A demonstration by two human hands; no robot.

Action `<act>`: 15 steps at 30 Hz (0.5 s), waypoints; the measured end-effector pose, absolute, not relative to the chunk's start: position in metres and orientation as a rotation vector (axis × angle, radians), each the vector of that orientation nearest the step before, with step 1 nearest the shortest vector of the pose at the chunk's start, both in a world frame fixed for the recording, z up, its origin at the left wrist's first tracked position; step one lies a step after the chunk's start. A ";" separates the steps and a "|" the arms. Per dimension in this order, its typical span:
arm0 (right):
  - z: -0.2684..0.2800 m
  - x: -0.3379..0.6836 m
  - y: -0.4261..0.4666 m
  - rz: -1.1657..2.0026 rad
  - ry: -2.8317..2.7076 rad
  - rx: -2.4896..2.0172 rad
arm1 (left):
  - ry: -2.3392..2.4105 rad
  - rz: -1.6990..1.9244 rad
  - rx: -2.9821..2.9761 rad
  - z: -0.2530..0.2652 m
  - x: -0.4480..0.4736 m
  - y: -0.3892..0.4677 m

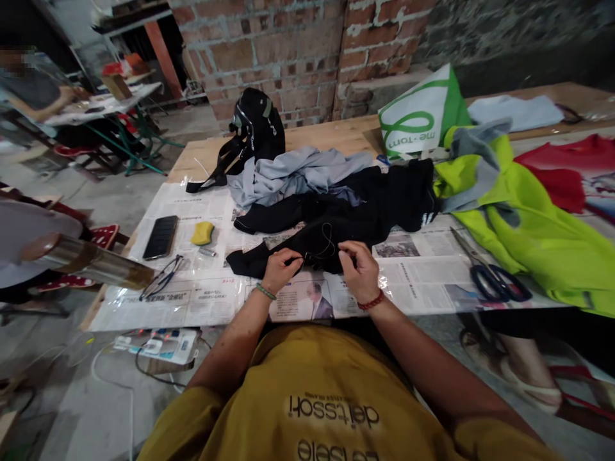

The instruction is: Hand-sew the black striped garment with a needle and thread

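Note:
A black garment point(331, 221) lies spread on the newspaper-covered table in front of me. At its near edge, the thumb and forefinger of my left hand point(280, 269) are pinched together. A fine pale thread point(328, 238) loops over the black cloth and runs to those fingertips, where a tiny bright glint shows; whether it is a needle is too small to tell. Just right of the thread, my right hand point(359, 270) is held with thumb and forefinger drawn together. Anything between its fingers is too small to make out.
Dark-handled scissors point(497, 282) lie at right beside a neon-yellow garment point(533, 224). Leftward are a phone point(161, 237), a yellow sponge point(202, 233), glasses point(162, 278) and a bottle point(91, 259). Behind are grey cloth point(298, 171), a black bag point(259, 125) and a green-white bag point(423, 115).

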State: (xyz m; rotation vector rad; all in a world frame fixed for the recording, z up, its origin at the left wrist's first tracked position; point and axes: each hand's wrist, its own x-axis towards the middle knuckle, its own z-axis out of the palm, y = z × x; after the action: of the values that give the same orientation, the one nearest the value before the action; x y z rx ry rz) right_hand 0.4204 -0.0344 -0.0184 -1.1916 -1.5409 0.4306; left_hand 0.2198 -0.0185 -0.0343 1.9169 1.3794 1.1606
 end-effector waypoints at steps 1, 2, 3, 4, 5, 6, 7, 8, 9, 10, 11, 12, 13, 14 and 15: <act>-0.021 0.421 -0.040 0.410 -1.607 -1.182 | 1.384 1.161 1.912 -0.034 0.220 -0.019; -0.024 0.420 -0.043 0.400 -1.698 -1.168 | 1.387 1.162 1.909 -0.034 0.221 -0.019; -0.026 0.419 -0.046 0.395 -1.804 -1.152 | 1.387 1.161 1.907 -0.035 0.221 -0.019; -0.028 0.416 -0.047 0.386 -1.909 -1.139 | 1.384 1.156 1.907 -0.035 0.221 -0.019; -0.029 0.413 -0.046 0.366 -2.001 -1.130 | 1.378 1.151 1.907 -0.035 0.221 -0.019; -0.031 0.409 -0.045 0.339 -2.073 -1.128 | 1.368 1.145 1.906 -0.036 0.221 -0.019; -0.032 0.405 -0.043 0.311 -2.127 -1.132 | 1.358 1.138 1.904 -0.036 0.221 -0.019; -0.034 0.401 -0.040 0.288 -2.162 -1.142 | 1.348 1.133 1.900 -0.037 0.221 -0.018; -0.035 0.396 -0.037 0.274 -2.186 -1.155 | 1.339 1.127 1.894 -0.038 0.220 -0.018; -0.037 0.392 -0.035 0.265 -2.202 -1.170 | 1.331 1.125 1.885 -0.039 0.220 -0.018; -0.038 0.388 -0.032 0.261 -2.212 -1.184 | 1.323 1.124 1.875 -0.039 0.220 -0.018; -0.040 0.384 -0.030 0.259 -2.217 -1.196 | 1.314 1.123 1.864 -0.040 0.219 -0.018; -0.042 0.382 -0.028 0.256 -2.216 -1.206 | 1.307 1.126 1.853 -0.041 0.219 -0.018; -0.044 0.380 -0.027 0.255 -2.209 -1.215 | 1.301 1.130 1.845 -0.041 0.219 -0.017; -0.046 0.378 -0.027 0.256 -2.198 -1.219 | 1.294 1.133 1.840 -0.041 0.219 -0.017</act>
State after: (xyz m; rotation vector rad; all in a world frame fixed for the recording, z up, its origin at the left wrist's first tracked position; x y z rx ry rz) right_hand 0.3785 -0.0266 -0.0456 -1.2195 -2.1979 0.2560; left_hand 0.2189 -0.0175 -0.0411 1.8396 1.2940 1.1333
